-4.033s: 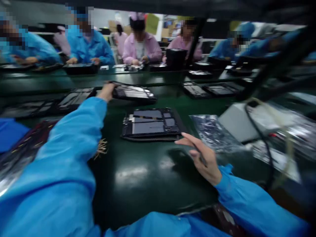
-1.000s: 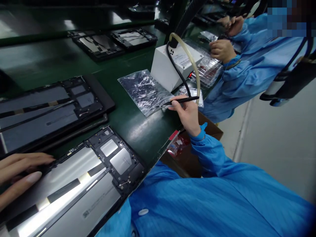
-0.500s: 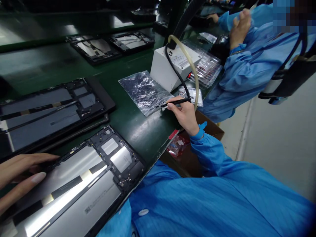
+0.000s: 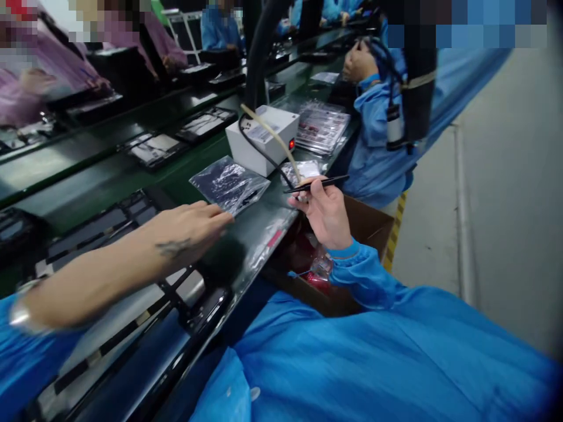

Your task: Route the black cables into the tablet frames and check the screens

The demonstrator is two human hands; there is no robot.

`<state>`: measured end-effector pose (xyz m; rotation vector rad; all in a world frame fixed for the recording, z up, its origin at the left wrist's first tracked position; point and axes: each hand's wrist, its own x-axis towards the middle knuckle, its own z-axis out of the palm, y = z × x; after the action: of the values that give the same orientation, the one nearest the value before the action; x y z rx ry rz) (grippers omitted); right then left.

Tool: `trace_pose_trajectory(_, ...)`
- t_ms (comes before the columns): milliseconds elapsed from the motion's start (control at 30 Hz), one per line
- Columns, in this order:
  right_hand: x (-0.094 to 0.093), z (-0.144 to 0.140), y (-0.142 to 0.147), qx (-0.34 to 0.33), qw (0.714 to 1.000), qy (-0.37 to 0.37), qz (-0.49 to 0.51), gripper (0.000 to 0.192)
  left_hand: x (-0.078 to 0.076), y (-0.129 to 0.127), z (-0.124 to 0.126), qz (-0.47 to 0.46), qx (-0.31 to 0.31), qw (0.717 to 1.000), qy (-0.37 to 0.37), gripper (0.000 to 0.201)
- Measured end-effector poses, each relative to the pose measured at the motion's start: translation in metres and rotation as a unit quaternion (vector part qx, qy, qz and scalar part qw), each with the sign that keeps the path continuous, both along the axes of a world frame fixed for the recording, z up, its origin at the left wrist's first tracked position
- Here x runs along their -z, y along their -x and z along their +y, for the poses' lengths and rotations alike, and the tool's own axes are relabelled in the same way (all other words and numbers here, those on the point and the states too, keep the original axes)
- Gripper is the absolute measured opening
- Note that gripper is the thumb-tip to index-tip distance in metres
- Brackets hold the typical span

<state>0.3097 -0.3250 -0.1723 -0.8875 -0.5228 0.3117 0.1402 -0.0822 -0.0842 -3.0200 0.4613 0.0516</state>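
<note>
Black tweezers lie across the fingers of my right hand, which is closed on them above the bench edge. My left hand reaches across the bench, back upward and slightly blurred. Its fingers stretch toward the near edge of a clear plastic bag; whether they touch it I cannot tell, and the thumb is hidden. Dark pieces show inside the bag. Under my left forearm lies an opened tablet housing with silvery panels and black strips, partly covered by the arm.
Beyond the bag stands a white box with a lit red switch, a tube and a black cable. Clear trays are stacked behind it. More tablet housings line the bench. A cardboard box sits below the edge. Co-workers sit nearby.
My left hand has left the tablet housing's edge and moved right toward the plastic bag. My right hand has turned, palm more upward, still holding the tweezers. The view has tilted up.
</note>
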Motion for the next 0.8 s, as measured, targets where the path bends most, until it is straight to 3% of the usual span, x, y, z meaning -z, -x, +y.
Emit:
trace_pose_trajectory(100, -0.003, -0.028, -0.001, 0.017, 0.999, -0.038, 0.032, 0.033, 0.012, -0.073, -0.037, 0.025, 0.073, 0.996, 0.046, 0.028)
trace_pose_trajectory(167, -0.001, -0.046, -0.007, 0.056, 0.996, -0.061, 0.031, 0.031, 0.019, -0.117, -0.073, 0.042, 0.072, 0.98, 0.178, 0.024)
trace_pose_trajectory(200, 0.0, -0.055, -0.012, 0.086, 0.993, -0.073, 0.028, 0.031, 0.022, -0.136, -0.094, 0.055, 0.049, 0.955, 0.286, 0.022)
trace_pose_trajectory(233, 0.003, -0.064, -0.018, 0.121, 0.988, -0.087, 0.028, 0.031, 0.026, -0.153, -0.116, 0.074, 0.011, 0.909, 0.41, 0.021)
trace_pose_trajectory(267, 0.005, -0.074, -0.026, 0.156, 0.982, -0.105, 0.033, 0.03, 0.03, -0.169, -0.138, 0.1, -0.032, 0.839, 0.534, 0.023)
trace_pose_trajectory(300, 0.008, -0.084, -0.034, 0.188, 0.973, -0.126, 0.047, 0.029, 0.034, -0.182, -0.159, 0.132, -0.07, 0.759, 0.633, 0.026)
trace_pose_trajectory(333, 0.011, -0.093, -0.043, 0.213, 0.963, -0.149, 0.066, 0.028, 0.038, -0.193, -0.178, 0.16, -0.088, 0.701, 0.689, 0.029)
trace_pose_trajectory(367, 0.015, -0.103, -0.053, 0.23, 0.954, -0.169, 0.087, 0.025, 0.041, -0.203, -0.196, 0.182, -0.094, 0.663, 0.72, 0.031)
trace_pose_trajectory(467, 0.027, -0.124, -0.081, 0.243, 0.942, -0.195, 0.12, 0.022, 0.046, -0.222, -0.235, 0.227, -0.077, 0.593, 0.769, 0.034)
trace_pose_trajectory(567, 0.039, -0.133, -0.105, 0.241, 0.945, -0.194, 0.101, 0.021, 0.044, -0.222, -0.253, 0.252, -0.071, 0.499, 0.826, 0.033)
trace_pose_trajectory(633, 0.045, -0.136, -0.116, 0.237, 0.949, -0.193, 0.076, 0.021, 0.04, -0.211, -0.252, 0.254, -0.075, 0.482, 0.835, 0.033)
trace_pose_trajectory(700, 0.046, -0.138, -0.123, 0.225, 0.955, -0.19, 0.044, 0.022, 0.034, -0.191, -0.239, 0.25, -0.081, 0.494, 0.828, 0.035)
trace_pose_trajectory(767, 0.042, -0.138, -0.119, 0.192, 0.964, -0.186, 0.008, 0.022, 0.03, -0.165, -0.213, 0.24, -0.085, 0.527, 0.811, 0.04)
trace_pose_trajectory(800, 0.039, -0.136, -0.113, 0.169, 0.967, -0.189, -0.004, 0.021, 0.027, -0.149, -0.196, 0.233, -0.083, 0.56, 0.791, 0.044)
